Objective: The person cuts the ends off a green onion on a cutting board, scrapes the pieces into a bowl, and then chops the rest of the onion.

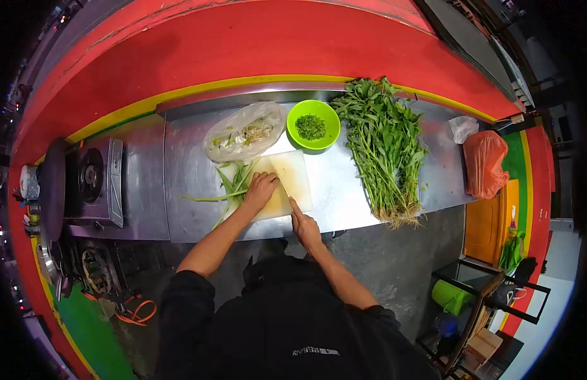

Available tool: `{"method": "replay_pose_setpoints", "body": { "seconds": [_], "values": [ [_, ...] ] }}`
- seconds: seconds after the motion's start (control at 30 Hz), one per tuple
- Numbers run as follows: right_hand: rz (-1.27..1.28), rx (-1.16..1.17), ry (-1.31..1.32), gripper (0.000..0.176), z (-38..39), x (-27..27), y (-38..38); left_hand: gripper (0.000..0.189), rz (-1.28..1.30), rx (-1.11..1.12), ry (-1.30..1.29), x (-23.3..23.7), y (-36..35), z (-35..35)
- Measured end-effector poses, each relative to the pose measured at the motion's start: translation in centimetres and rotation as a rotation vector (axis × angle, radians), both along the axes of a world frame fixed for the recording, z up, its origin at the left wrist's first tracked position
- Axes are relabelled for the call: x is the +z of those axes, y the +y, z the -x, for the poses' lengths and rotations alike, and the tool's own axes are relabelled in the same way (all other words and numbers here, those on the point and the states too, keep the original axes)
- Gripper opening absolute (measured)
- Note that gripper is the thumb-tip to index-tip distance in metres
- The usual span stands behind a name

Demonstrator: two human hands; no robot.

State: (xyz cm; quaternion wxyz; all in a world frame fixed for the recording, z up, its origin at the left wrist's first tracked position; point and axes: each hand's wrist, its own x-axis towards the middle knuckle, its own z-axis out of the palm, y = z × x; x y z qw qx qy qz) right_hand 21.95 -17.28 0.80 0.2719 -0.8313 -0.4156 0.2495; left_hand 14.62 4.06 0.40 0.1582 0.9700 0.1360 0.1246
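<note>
A white cutting board with yellowish stains lies on the steel counter. My left hand is on the board, its fingers curled over the end of some long green stalks that look like spring onions. Their leafy ends spread left past the board. In my right hand is the handle of a knife. Its thin blade points away from me, close beside my left fingertips. Beyond the board, a lime-green bowl holds finely chopped greens.
A clear plastic bag with vegetable scraps sits behind the board. To the right lies a big bunch of rooted leafy greens. A red plastic bag is at the counter's right end, a gas stove at the left. A red wall rises behind.
</note>
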Motion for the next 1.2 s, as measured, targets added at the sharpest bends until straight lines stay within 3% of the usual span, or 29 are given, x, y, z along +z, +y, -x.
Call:
{"method": "replay_pose_setpoints", "body": {
  "seconds": [0.4,0.5,0.6,0.73,0.8,0.97,1.2],
  "values": [
    [-0.014,-0.025,0.193,0.054,-0.5,2.5,-0.8,0.026,0.088,0.029,0.047,-0.5,0.1,0.4],
    [-0.018,-0.033,0.213,0.054,-0.5,2.3,-1.0,0.020,0.060,0.009,-0.113,-0.6,0.3,0.3],
    [0.026,-0.012,0.230,0.055,-0.7,2.8,-1.1,0.027,0.103,0.018,0.057,-0.1,0.3,0.3],
    [-0.022,-0.003,0.254,0.067,-0.5,2.8,-1.2,0.027,0.127,0.022,0.068,-0.6,0.2,0.4],
    [0.032,0.007,0.305,0.068,-0.7,2.9,-1.3,0.024,0.044,0.019,-0.058,-0.7,0.2,0.3],
    [0.001,0.033,0.010,0.055,-0.2,0.8,-0.8,0.026,0.064,0.010,0.051,-0.2,0.1,0.3],
    [-0.030,-0.004,0.045,0.056,-0.6,0.9,1.7,0.026,0.043,-0.002,0.000,-0.5,0.2,0.6]
  ]
}}
